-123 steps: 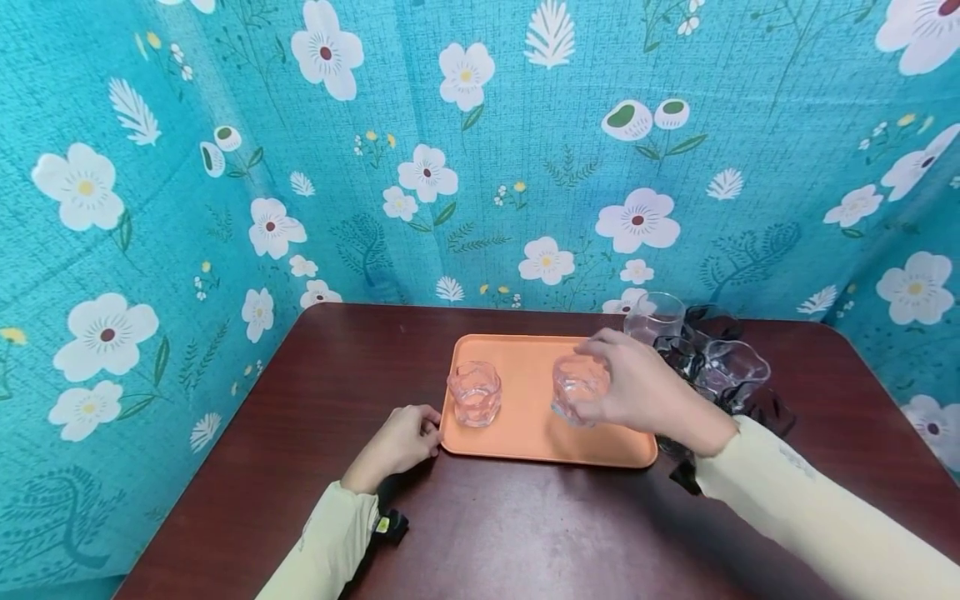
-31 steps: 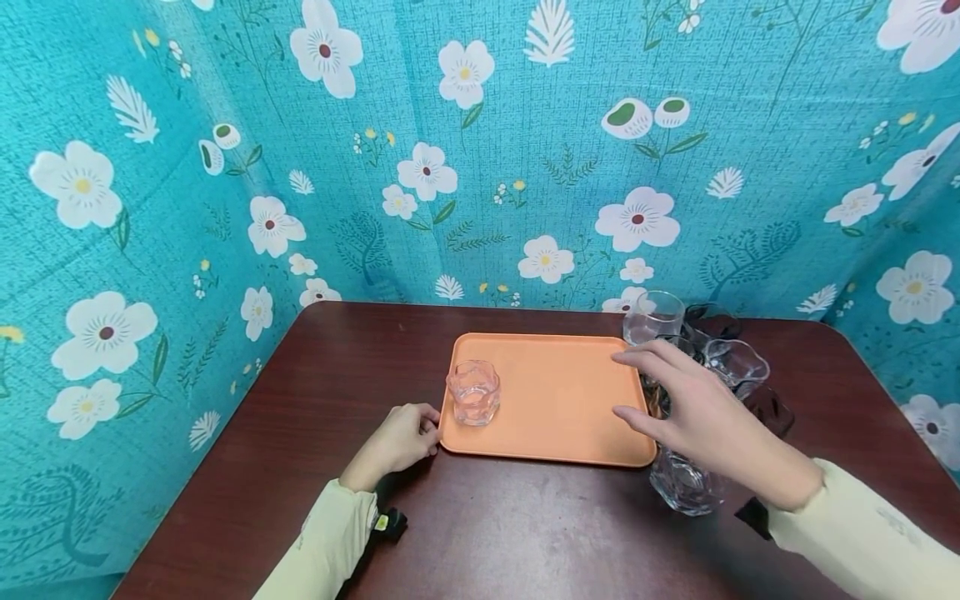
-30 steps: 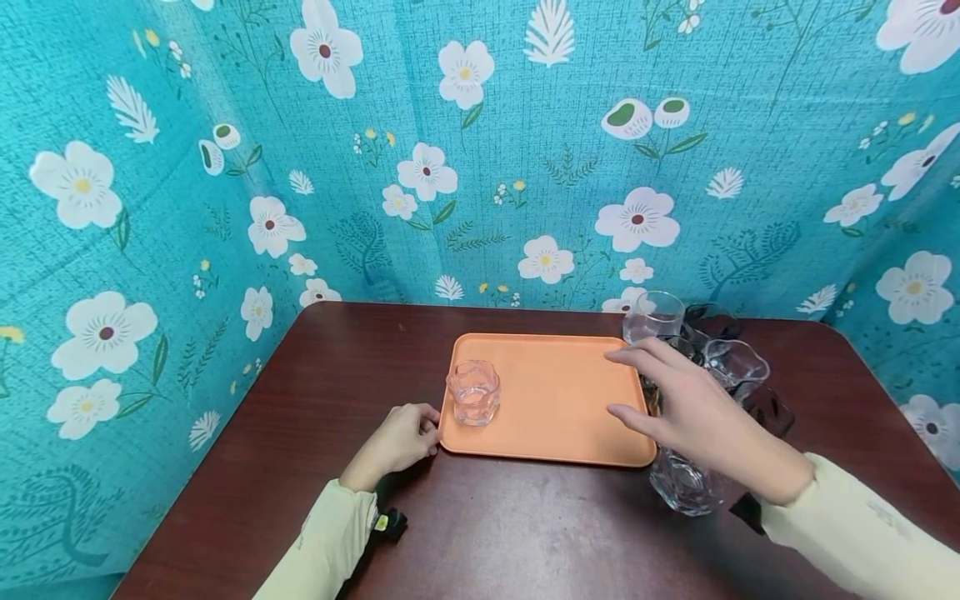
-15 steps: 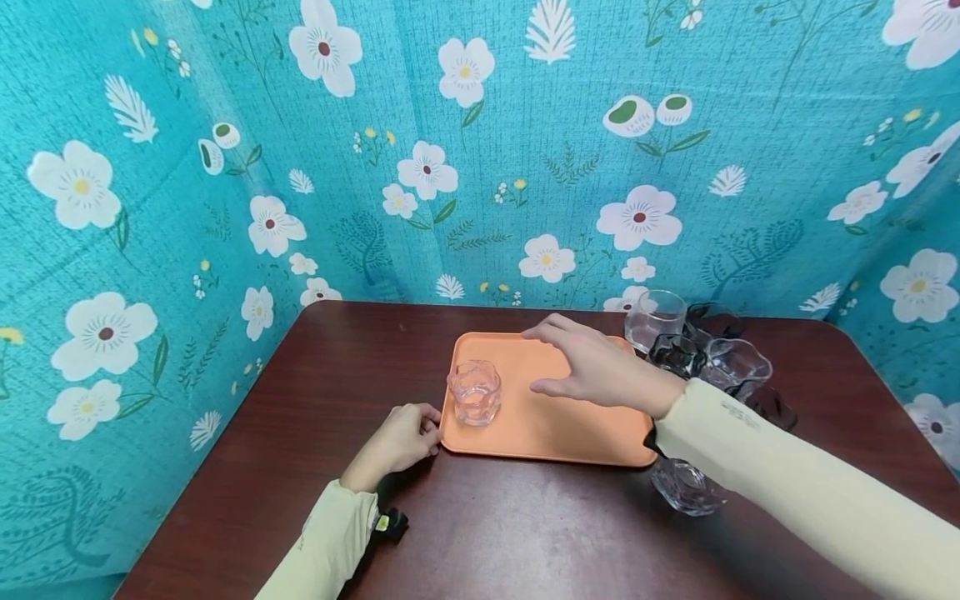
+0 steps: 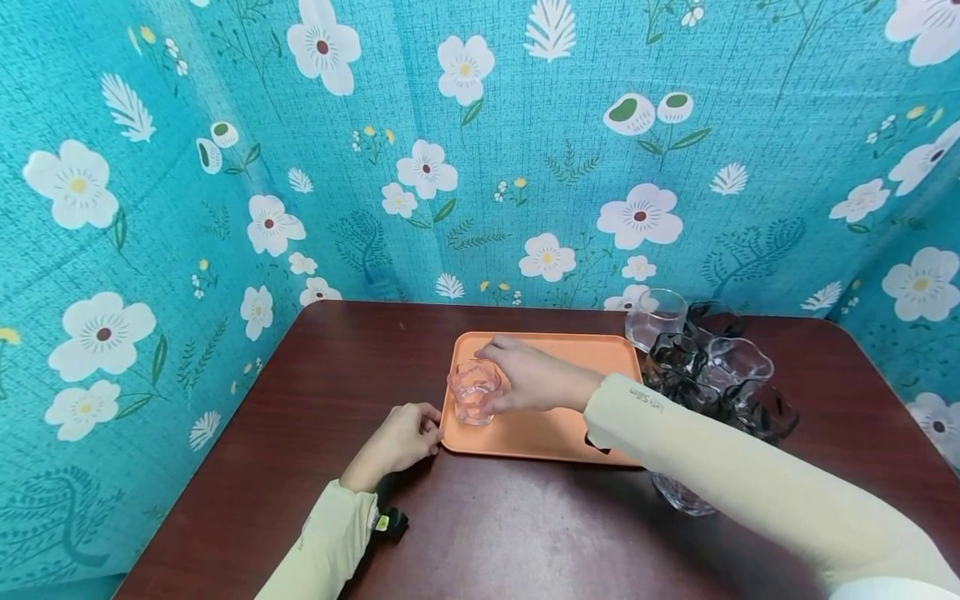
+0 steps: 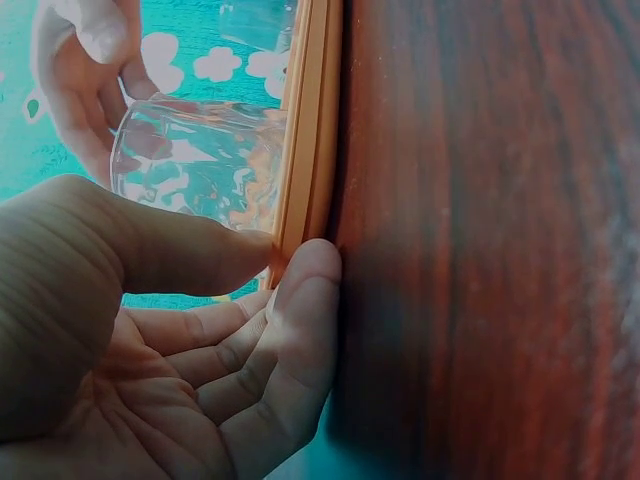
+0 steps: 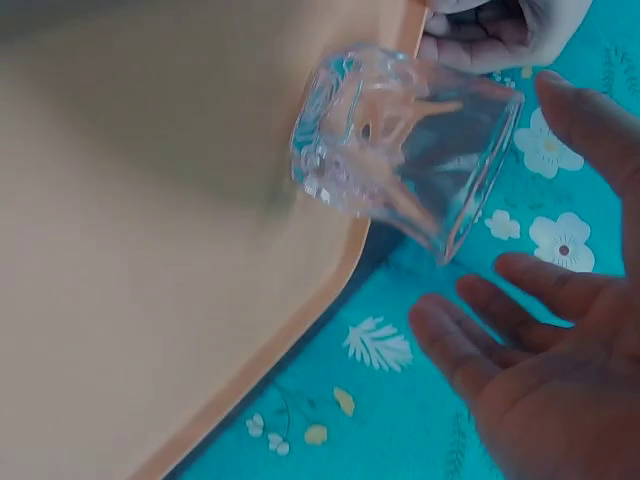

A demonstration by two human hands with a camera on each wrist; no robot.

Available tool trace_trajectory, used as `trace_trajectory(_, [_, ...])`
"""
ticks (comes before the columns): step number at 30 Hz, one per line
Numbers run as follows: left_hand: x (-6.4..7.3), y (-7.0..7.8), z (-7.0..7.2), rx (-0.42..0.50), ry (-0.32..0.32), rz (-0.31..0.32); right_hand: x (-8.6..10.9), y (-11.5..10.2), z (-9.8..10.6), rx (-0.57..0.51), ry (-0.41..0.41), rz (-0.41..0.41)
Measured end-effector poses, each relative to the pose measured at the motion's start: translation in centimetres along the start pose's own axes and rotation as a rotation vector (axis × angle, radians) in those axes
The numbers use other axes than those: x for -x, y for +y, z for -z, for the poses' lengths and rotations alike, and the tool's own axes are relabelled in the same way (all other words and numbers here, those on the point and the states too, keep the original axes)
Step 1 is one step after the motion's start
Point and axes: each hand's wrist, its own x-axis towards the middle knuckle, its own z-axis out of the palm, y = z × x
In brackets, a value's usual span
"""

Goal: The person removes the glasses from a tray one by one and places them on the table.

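Note:
A clear drinking glass (image 5: 472, 393) with a wavy surface stands at the left end of the orange tray (image 5: 573, 347). My right hand (image 5: 534, 377) reaches over the tray to it, thumb and fingers spread on either side. In the right wrist view, a gap shows between the right fingertips (image 7: 432, 318) and the glass (image 7: 395, 150). At the tray's left edge, my left hand (image 5: 400, 440) pinches the rim. The left wrist view shows the thumb and a finger on opposite faces of the rim (image 6: 308, 120).
Clear glasses (image 5: 655, 321) and dark smoky glasses (image 5: 675, 357) stand crowded right of the tray. Another clear glass (image 5: 684, 497) sits nearer the front, partly hidden by my right sleeve (image 5: 720, 462). Behind the brown table (image 5: 510, 533) hangs a flowered blue cloth (image 5: 510, 150).
Earlier my right hand held a second glass over the tray; that glass left the tray. My right hand then moved left, empty, from the right side to the remaining glass. My left hand stayed put.

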Motion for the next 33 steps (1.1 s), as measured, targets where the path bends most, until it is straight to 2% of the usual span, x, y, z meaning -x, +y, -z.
trace_trajectory(7, [0.0, -0.1, 0.0, -0.008, 0.014, -0.029, -1.0, -0.2, -1.2, -0.019, -0.026, -0.038])
trace_trajectory(18, [0.1, -0.3, 0.1, -0.027, 0.023, -0.058, -2.4, -0.5, -1.6, 0.04, -0.044, -0.069])
trace_trajectory(24, [0.1, -0.2, 0.1, -0.027, 0.026, -0.065, -2.7, -0.6, -1.7, 0.071, -0.03, -0.095])
trace_trajectory(33, [0.1, -0.1, 0.1, -0.015, 0.03, -0.07, -2.2, -0.5, -1.7, 0.049, 0.027, -0.129])
